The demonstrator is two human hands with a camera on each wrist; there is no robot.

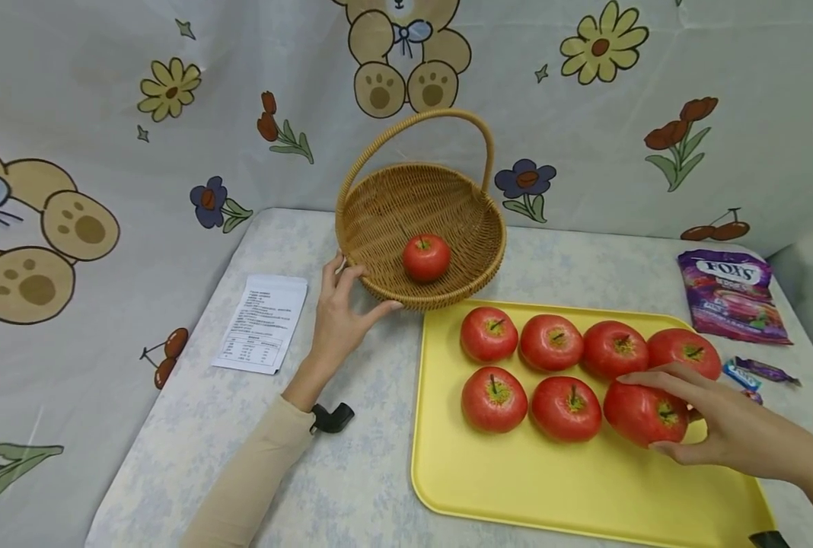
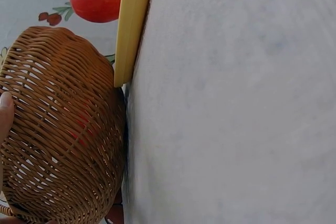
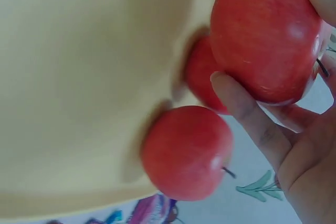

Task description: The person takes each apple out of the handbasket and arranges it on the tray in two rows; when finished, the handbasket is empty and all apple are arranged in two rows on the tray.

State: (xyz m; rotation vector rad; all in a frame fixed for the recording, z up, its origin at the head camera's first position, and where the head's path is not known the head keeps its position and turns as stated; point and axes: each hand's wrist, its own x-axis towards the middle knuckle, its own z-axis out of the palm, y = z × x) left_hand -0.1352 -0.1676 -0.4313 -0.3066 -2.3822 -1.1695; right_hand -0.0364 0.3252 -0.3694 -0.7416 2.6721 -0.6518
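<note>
My left hand grips the front left rim of a round wicker basket with a tall arched handle. A single red apple lies inside it. In the left wrist view the basket's woven side fills the left, with a fingertip on it. My right hand holds a red apple between thumb and fingers over the yellow tray. The held apple looks lifted off the tray in the right wrist view. Several more red apples stand in two rows on the tray.
A purple candy bag lies beyond the tray's right end, with small wrapped candies near it. A white printed packet lies left of the basket. A patterned cloth hangs behind the table.
</note>
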